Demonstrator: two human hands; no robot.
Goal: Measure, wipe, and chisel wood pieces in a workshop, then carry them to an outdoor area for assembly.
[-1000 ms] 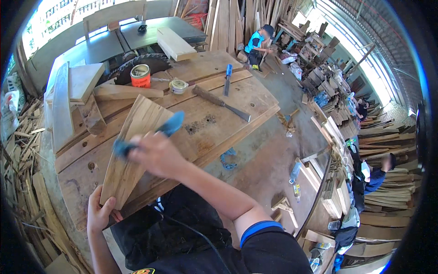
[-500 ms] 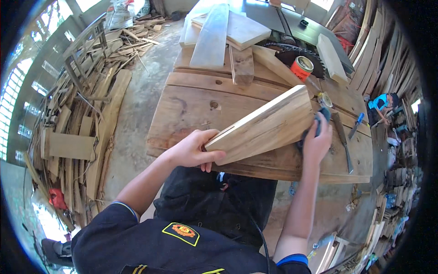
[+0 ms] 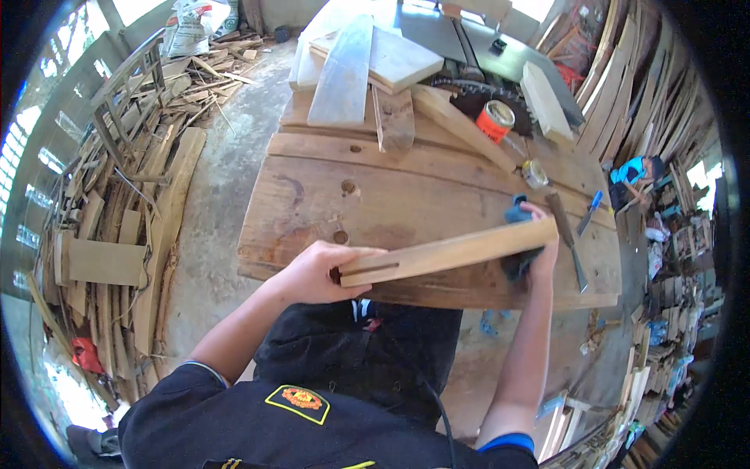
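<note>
My left hand (image 3: 320,273) is closed on the left end of a pale wooden board (image 3: 445,255), which is turned narrow edge up, with a slot showing near that end. My right hand (image 3: 543,256) holds a teal cloth or pad (image 3: 519,264) at the board's right end, its fingers partly behind the board. The board is held over the near part of the wooden workbench (image 3: 293,223). Just right of my right hand lie a wooden-handled chisel (image 3: 570,242) and a blue-handled chisel (image 3: 590,213).
A toothed saw blade (image 3: 522,112), orange can (image 3: 494,128), small round tin (image 3: 534,173) and stacked boards (image 3: 340,70) occupy the bench's back. Wood scraps (image 3: 168,234) line the left. A person in blue (image 3: 631,170) works at the right among leaning planks (image 3: 625,86).
The board has swung from steeply angled to nearly crosswise and tipped from face up to edge up. My right hand has moved from its face to its right end; the view has turned leftward.
</note>
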